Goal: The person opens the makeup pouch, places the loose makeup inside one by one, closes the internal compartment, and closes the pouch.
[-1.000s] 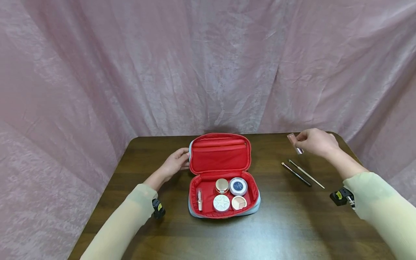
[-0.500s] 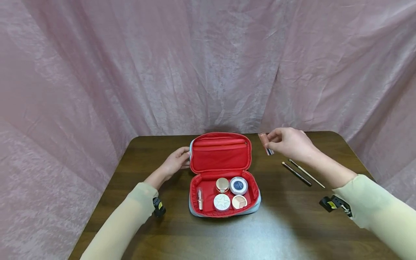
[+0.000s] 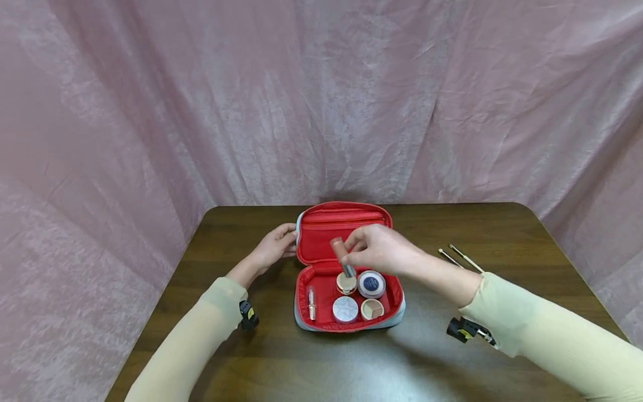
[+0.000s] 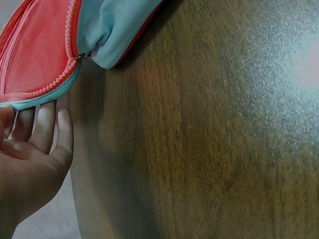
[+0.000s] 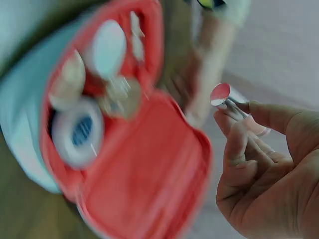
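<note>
An open makeup bag (image 3: 318, 243), red inside and light blue outside, sits on the table with its lid raised. My left hand (image 3: 274, 249) holds the lid's left edge; in the left wrist view its fingers (image 4: 45, 124) reach behind the lid. With thumb and fingers, my right hand (image 3: 382, 249) pinches a pinkish lip gloss tube (image 3: 339, 249) with a silvery end, tilted above the bag. Inside lie a lipstick (image 3: 312, 304) at the left, a gold-lidded jar (image 3: 346, 283), a star-patterned round case (image 3: 345, 310), a blue-centred round compact (image 3: 371, 285) and a three-part round palette (image 3: 372, 309).
Two slim makeup brushes (image 3: 466, 258) lie on the brown wooden table (image 3: 281, 357) to the right of the bag, partly hidden by the right forearm. A pink velvet curtain (image 3: 251, 111) hangs behind the table's far edge.
My right hand has carried the lip gloss tube leftward from the table's right side to over the bag, and its forearm now covers part of the brushes. My left hand stays at the lid.
</note>
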Motion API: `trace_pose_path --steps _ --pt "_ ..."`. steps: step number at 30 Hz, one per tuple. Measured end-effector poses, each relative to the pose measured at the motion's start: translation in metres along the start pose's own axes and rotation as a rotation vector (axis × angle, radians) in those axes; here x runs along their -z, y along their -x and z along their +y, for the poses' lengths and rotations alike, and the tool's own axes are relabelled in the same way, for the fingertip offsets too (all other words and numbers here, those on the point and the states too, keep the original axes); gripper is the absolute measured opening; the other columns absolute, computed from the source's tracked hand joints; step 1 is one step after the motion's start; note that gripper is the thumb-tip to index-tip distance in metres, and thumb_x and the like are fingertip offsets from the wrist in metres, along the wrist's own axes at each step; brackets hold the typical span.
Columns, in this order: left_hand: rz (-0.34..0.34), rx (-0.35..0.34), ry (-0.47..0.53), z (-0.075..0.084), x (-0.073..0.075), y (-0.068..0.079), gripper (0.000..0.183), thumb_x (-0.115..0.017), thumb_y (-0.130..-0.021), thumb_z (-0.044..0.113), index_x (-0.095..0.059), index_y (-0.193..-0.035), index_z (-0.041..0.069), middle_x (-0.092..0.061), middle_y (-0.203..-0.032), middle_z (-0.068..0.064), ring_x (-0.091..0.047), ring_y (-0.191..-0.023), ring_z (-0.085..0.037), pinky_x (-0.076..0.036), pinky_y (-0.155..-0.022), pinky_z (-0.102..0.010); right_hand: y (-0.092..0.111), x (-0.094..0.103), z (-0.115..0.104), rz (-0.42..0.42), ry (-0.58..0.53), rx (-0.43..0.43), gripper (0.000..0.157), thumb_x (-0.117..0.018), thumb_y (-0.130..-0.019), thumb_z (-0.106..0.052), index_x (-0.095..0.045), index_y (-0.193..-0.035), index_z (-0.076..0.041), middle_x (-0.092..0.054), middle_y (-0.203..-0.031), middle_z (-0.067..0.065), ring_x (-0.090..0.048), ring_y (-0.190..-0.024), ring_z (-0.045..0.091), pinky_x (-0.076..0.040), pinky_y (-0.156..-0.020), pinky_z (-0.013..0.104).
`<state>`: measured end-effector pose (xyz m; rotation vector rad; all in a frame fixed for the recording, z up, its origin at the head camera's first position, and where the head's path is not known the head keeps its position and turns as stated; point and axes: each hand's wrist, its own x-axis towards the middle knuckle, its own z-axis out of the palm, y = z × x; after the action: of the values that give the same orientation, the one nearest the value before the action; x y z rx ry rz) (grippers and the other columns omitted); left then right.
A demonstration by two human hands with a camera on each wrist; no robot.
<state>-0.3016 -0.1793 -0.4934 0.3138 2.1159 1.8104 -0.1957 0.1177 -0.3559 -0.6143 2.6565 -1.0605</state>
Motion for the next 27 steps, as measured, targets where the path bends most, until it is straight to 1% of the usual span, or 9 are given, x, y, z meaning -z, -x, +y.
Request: trace_pose_path --steps 2,4,7,9,13,17,19,22,27 --pt "0.002 -0.001 -0.002 0.001 -0.001 0.0 0.036 -0.046 -0.111 0.02 -0.048 -0.142 0.0 -0.067 -0.117 -0.014 -0.072 -0.095 -0.019 -0.054 -0.097 -0.046 -0.003 -0.019 -0.001 -0.05 0.015 0.001 0.011 -0.075 -0.09 -0.031 -0.076 -0.086 -0.02 -0.07 -0.073 -0.012 -0.063 -0.071 0.007 -0.052 -0.067 0.031" --pt "-0.001 -0.006 -0.009 0.001 -0.002 0.0 0.037 -0.046 -0.111 0.021 -0.048 -0.142 0.0 -0.067 -0.117 -0.014 -0.072 -0.095 -0.019 -0.054 -0.097 -0.046 -0.008 -0.036 0.0 -0.095 0.054 0.007 0.015 -0.076 -0.089 -0.029 -0.074 -0.078 -0.02 -0.064 -0.064 -0.013 -0.059 -0.063 0.005 -0.049 -0.06 0.029" --pt "-0.005 -0.013 -0.011 0.002 -0.003 -0.001 0.037 -0.046 -0.111 0.022 -0.048 -0.142 0.001 -0.067 -0.117 -0.016 -0.072 -0.096 -0.021 -0.053 -0.098 -0.048 -0.015 -0.055 0.001 -0.131 0.123 0.004 0.027 -0.075 -0.089 -0.029 -0.068 -0.064 -0.021 -0.055 -0.052 -0.012 -0.053 -0.053 0.005 -0.042 -0.05 0.027" --pt "-0.008 -0.013 -0.007 0.003 -0.004 -0.001 0.037 -0.046 -0.111 0.022 -0.049 -0.142 0.001 -0.067 -0.117 -0.016 -0.071 -0.097 -0.022 -0.052 -0.099 -0.05 -0.021 -0.064 0.0 -0.145 0.173 0.002 0.033 -0.074 -0.089 -0.026 -0.064 -0.058 -0.021 -0.049 -0.047 -0.01 -0.048 -0.049 0.007 -0.036 -0.046 0.026" --pt "-0.002 -0.009 -0.002 0.002 -0.006 -0.002 0.037 -0.046 -0.111 0.022 -0.049 -0.141 0.001 -0.067 -0.116 -0.016 -0.072 -0.096 -0.022 -0.052 -0.1 -0.052 -0.03 -0.078 0.001 -0.158 0.267 -0.028 0.039 -0.071 -0.087 -0.025 -0.057 -0.05 -0.023 -0.043 -0.044 -0.012 -0.042 -0.046 0.006 -0.027 -0.042 0.025" --pt "-0.007 -0.007 0.01 0.001 -0.006 -0.003 0.037 -0.046 -0.111 0.022 -0.048 -0.141 0.001 -0.068 -0.115 -0.014 -0.072 -0.095 -0.02 -0.052 -0.1 -0.052 -0.036 -0.089 0.005 -0.182 0.31 -0.05 0.05 -0.068 -0.093 -0.031 -0.052 -0.047 -0.022 -0.04 -0.041 -0.011 -0.038 -0.044 0.008 -0.024 -0.041 0.026" --pt "-0.011 -0.01 0.013 0.001 -0.006 -0.003 0.037 -0.046 -0.111 0.022 -0.048 -0.141 0.001 -0.068 -0.114 -0.014 -0.072 -0.095 -0.019 -0.051 -0.1 -0.052 -0.038 -0.091 0.006 -0.185 0.325 -0.061 0.053 -0.066 -0.096 -0.036 -0.053 -0.047 -0.021 -0.043 -0.041 -0.009 -0.041 -0.043 0.009 -0.027 -0.04 0.027" --pt "-0.01 -0.015 0.014 0.001 -0.006 -0.004 0.036 -0.046 -0.111 0.021 -0.048 -0.141 0.0 -0.068 -0.114 -0.014 -0.071 -0.094 -0.019 -0.05 -0.101 -0.054 -0.042 -0.092 0.006 -0.183 0.346 -0.079 0.049 -0.067 -0.094 -0.034 -0.055 -0.049 -0.019 -0.047 -0.043 -0.007 -0.046 -0.044 0.011 -0.031 -0.041 0.029" --pt "-0.003 -0.006 0.018 0.001 -0.007 -0.003 0.036 -0.045 -0.112 0.02 -0.048 -0.141 0.0 -0.068 -0.113 -0.013 -0.071 -0.093 -0.019 -0.049 -0.102 -0.056 -0.047 -0.095 0.005 -0.197 0.374 -0.105 0.033 -0.072 -0.086 -0.026 -0.059 -0.056 -0.02 -0.052 -0.051 -0.006 -0.049 -0.05 0.013 -0.035 -0.044 0.031"
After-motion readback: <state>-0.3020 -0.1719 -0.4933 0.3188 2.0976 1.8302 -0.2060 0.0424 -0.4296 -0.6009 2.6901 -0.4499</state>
